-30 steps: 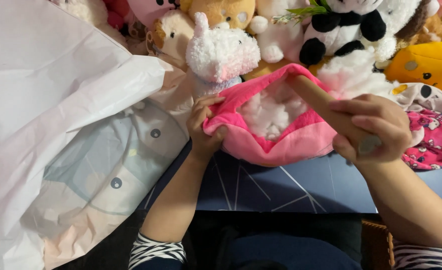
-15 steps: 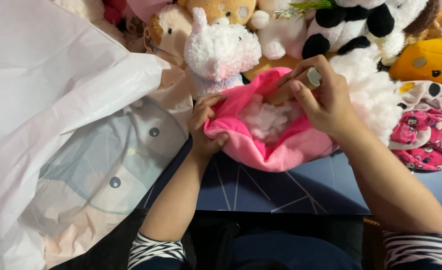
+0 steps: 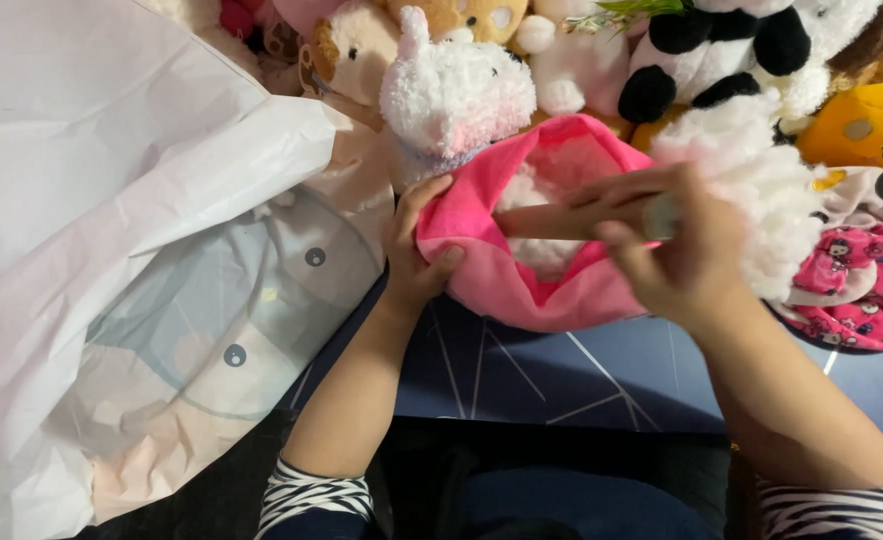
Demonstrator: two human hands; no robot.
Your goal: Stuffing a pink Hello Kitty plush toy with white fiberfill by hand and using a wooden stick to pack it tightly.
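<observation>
My left hand (image 3: 414,255) grips the left edge of a pink fabric shell (image 3: 522,290) that has white stuffing (image 3: 547,255) inside. A white fluffy toy head (image 3: 452,95) sits at the top of that shell. My right hand (image 3: 677,250) holds a wooden stick (image 3: 562,222) whose tip pokes leftward into the opening, among the stuffing. A loose clump of white stuffing (image 3: 752,180) lies just behind my right hand. Both hands are above a dark blue surface (image 3: 562,375).
A big white plastic bag (image 3: 132,240) with toys inside fills the left side. A row of plush toys runs along the back: a panda (image 3: 732,50), a yellow one (image 3: 867,125), a beige one (image 3: 347,55). Pink printed cloth (image 3: 862,290) lies at right.
My right hand has dropped from the top of the opening and now lies across it, with the stick turned level and pushed left into the stuffing. The left hand has kept its hold.
</observation>
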